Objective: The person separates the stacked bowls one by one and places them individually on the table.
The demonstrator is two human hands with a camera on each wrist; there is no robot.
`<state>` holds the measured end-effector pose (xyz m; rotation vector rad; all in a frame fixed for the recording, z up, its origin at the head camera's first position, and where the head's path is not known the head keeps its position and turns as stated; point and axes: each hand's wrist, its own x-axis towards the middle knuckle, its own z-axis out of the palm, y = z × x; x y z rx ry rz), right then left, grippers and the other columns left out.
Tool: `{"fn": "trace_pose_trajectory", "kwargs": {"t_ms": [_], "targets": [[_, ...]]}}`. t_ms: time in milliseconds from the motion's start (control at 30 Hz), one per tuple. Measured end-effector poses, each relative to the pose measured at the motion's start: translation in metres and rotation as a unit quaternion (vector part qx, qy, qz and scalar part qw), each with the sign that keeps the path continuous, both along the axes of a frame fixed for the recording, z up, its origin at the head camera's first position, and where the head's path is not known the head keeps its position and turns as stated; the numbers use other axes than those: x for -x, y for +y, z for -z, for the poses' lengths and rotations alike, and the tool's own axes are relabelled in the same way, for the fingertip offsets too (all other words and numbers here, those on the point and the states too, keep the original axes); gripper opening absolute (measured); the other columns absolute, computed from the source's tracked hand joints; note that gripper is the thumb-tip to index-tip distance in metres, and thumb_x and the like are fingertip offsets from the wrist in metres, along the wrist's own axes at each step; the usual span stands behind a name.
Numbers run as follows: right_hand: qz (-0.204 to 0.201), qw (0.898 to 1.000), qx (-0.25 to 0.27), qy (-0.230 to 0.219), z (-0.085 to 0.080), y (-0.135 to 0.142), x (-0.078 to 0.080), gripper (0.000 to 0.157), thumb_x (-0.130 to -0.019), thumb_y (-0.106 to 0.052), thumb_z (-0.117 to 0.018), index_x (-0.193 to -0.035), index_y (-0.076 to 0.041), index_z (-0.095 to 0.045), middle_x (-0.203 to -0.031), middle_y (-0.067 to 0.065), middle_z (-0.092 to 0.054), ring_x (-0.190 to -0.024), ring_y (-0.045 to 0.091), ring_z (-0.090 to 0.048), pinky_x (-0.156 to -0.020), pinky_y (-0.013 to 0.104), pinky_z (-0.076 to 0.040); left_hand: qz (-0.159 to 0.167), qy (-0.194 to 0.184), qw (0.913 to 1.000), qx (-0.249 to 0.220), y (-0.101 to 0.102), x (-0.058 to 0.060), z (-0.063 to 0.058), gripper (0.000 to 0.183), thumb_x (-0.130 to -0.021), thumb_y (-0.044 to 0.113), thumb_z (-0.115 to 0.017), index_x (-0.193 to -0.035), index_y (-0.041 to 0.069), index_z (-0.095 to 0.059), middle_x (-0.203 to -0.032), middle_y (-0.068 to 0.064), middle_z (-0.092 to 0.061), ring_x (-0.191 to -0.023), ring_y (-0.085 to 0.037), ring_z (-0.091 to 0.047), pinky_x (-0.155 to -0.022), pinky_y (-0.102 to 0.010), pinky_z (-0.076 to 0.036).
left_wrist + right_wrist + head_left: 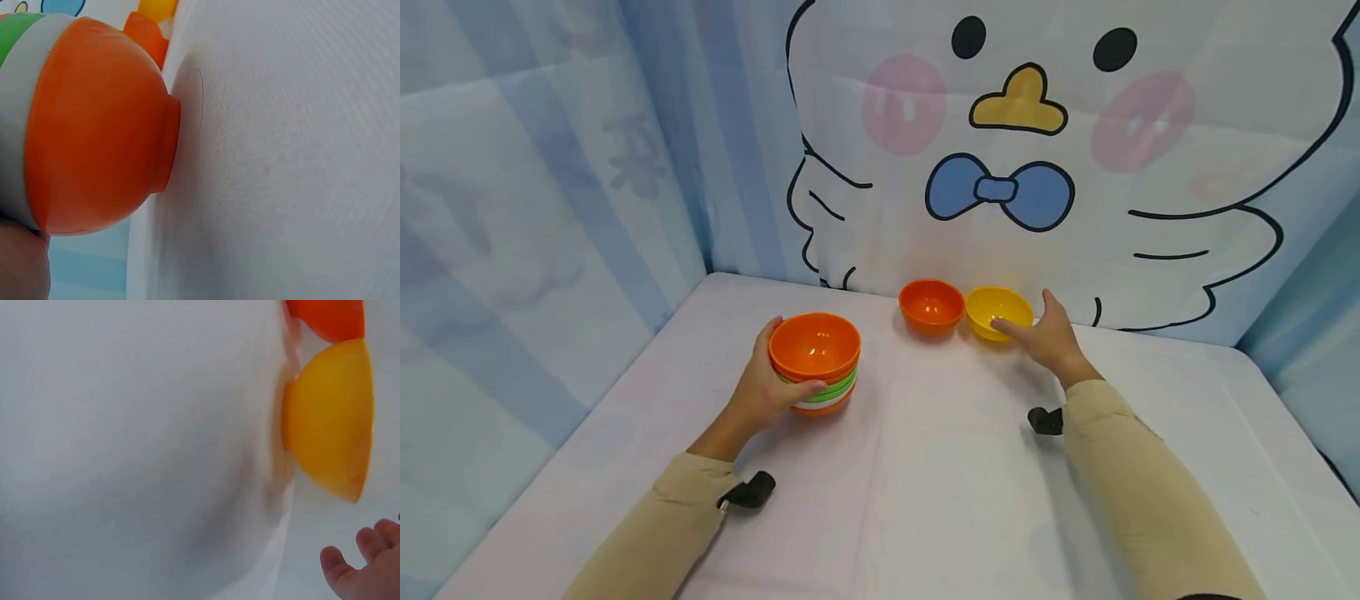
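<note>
My left hand point(760, 393) grips a stack of nested bowls point(815, 343) from its left side, thumb across the front. An orange bowl tops the stack, with green and white rims under it and another orange bowl point(103, 128) at the bottom. The stack's foot is right at the tabletop in the left wrist view. At the back, my right hand point(1049, 340) reaches beside a yellow bowl point(988, 308), fingers spread and thumb overlapping its near rim in the head view. From the right wrist, those fingertips point(332, 557) show apart from the yellow bowl.
A single orange bowl point(931, 307) stands upright just left of the yellow one, near the table's back edge. Behind the white tabletop point(925, 500) hangs a cloth with a cartoon face and blue bow tie point(1000, 190). Striped blue curtains point(550, 167) enclose the sides.
</note>
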<state>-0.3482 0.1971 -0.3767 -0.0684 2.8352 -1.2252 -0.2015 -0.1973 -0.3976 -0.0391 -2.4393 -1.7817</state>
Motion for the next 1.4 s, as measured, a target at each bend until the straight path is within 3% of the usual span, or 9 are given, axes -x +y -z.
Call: {"fn": "trace_pose_trajectory", "kwargs": {"t_ms": [233,467,633,867,1100,1400], "targets": [[-0.049,0.995,0.031,0.08,-0.028,-0.029,-0.021,0.111,-0.086,-0.047,-0.076,-0.161,-0.006,-0.004,-0.165,0.019,-0.011,-0.147,0.042,-0.017,-0.115,0.063,-0.02,0.005,0.0,1.0,0.004,-0.003,-0.003,0.002,0.114,-0.08,0.016,-0.086,-0.158,0.005,-0.004,-0.154,-0.018,-0.033,-0.137,-0.036,-0.035,-0.112,-0.054,-0.034],[-0.148,0.979,0.074,0.118,-0.044,-0.079,-0.05,0.101,-0.085,-0.035,-0.08,-0.16,-0.006,-0.017,-0.163,0.012,-0.023,-0.145,0.033,-0.027,-0.113,0.054,-0.031,0.013,0.016,0.9998,0.005,-0.004,-0.002,0.006,0.11,-0.078,0.018,-0.087,-0.156,0.006,-0.011,-0.15,-0.015,-0.037,-0.135,-0.033,-0.038,-0.11,-0.053,-0.037],[-0.215,0.969,0.077,0.092,-0.039,-0.117,-0.07,0.1,-0.083,-0.039,-0.082,-0.159,-0.009,-0.025,-0.16,0.01,-0.03,-0.143,0.03,-0.032,-0.112,0.052,-0.035,0.017,0.026,0.9995,0.01,-0.003,-0.002,0.005,0.107,-0.078,0.019,-0.087,-0.155,0.006,-0.014,-0.148,-0.015,-0.039,-0.134,-0.033,-0.039,-0.109,-0.052,-0.038],[-0.273,0.959,0.062,0.048,-0.027,-0.17,-0.082,0.098,-0.083,-0.045,-0.079,-0.158,-0.009,-0.028,-0.159,0.008,-0.035,-0.141,0.027,-0.037,-0.11,0.049,-0.038,0.024,0.03,0.9993,0.005,-0.002,-0.003,0.004,0.106,-0.08,0.018,-0.087,-0.155,0.006,-0.013,-0.149,-0.016,-0.038,-0.134,-0.034,-0.039,-0.111,-0.052,-0.036],[-0.286,0.956,0.062,-0.006,-0.021,-0.201,-0.086,0.108,-0.079,-0.049,-0.081,-0.16,-0.01,-0.02,-0.16,0.006,-0.032,-0.138,0.024,-0.04,-0.111,0.044,-0.038,0.033,0.045,0.9984,-0.002,-0.002,-0.002,0.007,0.102,-0.079,0.018,-0.086,-0.154,0.005,-0.017,-0.146,-0.015,-0.039,-0.131,-0.032,-0.041,-0.108,-0.051,-0.04],[-0.278,0.958,0.068,-0.01,-0.02,-0.207,-0.086,0.11,-0.077,-0.048,-0.082,-0.16,-0.009,-0.021,-0.157,0.006,-0.035,-0.133,0.024,-0.043,-0.108,0.044,-0.041,0.031,0.057,0.9979,0.003,-0.003,-0.002,0.006,0.101,-0.078,0.02,-0.087,-0.152,0.007,-0.02,-0.144,-0.012,-0.041,-0.129,-0.03,-0.043,-0.105,-0.05,-0.044]]}}
